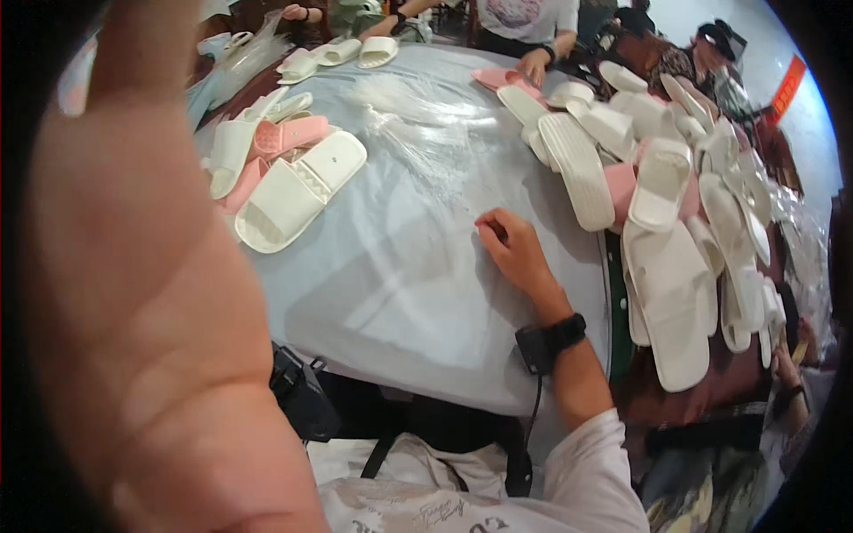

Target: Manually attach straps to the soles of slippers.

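Left arm point(169, 338) looms closest; right hand point(518, 253) curls near piled slippers point(659, 185).

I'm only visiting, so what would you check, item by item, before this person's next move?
1. Right hand free of slippers: ok, fingers curled over the table.
2. Left hand free: cannot tell, it is out of view.
3. View unblocked: not ok, the left arm covers the left side.
4. Slipper piles apart: ok, left pile and right pile are separated.
5. Table free of plastic: not ok, clear plastic lies beyond the right hand.
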{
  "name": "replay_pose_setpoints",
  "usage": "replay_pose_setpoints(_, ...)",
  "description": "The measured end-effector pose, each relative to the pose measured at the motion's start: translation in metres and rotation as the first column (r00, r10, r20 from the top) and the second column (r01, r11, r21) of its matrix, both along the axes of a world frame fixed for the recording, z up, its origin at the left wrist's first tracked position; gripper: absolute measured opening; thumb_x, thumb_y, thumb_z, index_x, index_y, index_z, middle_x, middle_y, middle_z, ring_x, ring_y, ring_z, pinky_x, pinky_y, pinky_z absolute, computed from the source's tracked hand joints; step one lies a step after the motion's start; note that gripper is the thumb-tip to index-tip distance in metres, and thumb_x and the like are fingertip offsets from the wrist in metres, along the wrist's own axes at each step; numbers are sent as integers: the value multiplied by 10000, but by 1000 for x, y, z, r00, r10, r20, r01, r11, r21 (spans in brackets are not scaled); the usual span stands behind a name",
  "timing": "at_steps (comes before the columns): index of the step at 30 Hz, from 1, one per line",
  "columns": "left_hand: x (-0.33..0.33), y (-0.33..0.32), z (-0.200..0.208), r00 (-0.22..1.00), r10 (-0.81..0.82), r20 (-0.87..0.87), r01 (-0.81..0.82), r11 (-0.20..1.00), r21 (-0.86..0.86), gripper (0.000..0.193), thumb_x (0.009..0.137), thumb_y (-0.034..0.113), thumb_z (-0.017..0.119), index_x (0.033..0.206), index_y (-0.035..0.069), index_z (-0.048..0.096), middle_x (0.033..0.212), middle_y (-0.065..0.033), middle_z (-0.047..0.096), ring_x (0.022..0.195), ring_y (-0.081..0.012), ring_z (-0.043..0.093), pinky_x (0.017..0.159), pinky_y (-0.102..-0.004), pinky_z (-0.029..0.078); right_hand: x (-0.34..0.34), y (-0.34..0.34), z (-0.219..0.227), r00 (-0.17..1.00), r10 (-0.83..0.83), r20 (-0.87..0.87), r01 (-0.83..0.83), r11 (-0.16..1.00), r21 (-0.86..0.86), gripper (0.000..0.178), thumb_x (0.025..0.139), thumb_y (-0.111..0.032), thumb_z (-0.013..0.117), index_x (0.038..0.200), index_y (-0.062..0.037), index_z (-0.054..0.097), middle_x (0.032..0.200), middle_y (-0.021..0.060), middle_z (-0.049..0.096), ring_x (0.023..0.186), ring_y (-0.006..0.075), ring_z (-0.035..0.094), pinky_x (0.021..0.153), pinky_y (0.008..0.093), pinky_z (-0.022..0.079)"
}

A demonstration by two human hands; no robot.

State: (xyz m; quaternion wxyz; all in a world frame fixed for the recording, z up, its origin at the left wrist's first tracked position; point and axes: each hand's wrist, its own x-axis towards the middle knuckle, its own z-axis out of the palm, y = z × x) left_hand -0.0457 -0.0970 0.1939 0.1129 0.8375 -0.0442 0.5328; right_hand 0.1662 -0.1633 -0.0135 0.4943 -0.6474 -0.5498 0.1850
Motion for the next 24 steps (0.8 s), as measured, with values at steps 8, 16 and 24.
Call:
replay_pose_setpoints(8,14,-17,6,984,-177,-3,177,983,52,719,838,250,873,1433,37,530,1500,-103,517,1352,-259,551,1058,-416,495,17,-2,-17,996,42,83,-54,988,143,131,950,-91,626,991,23,675,826,149,686,721,255,650,689,374,509)
replay_pose_setpoints(16,167,16,-69,597,-28,-801,-180,969,-168,818,899,422,754,1449,-78,413,1159,-343,673,1072,-473,678,967,-502,535,14,6,-19,995,91,-45,-80,975,209,88,959,-49,634,1011,22,630,803,110,648,730,207,619,702,366,506)
replay_pose_setpoints(24,255,50,-152,832,-399,-385,-262,330,-907,897,931,242,790,1443,21,88,1289,-271,546,1011,-295,718,703,-367,651,12,14,-33,996,84,-26,-74,965,252,125,863,-28,695,975,-6,646,881,74,708,823,173,648,781,351,528)
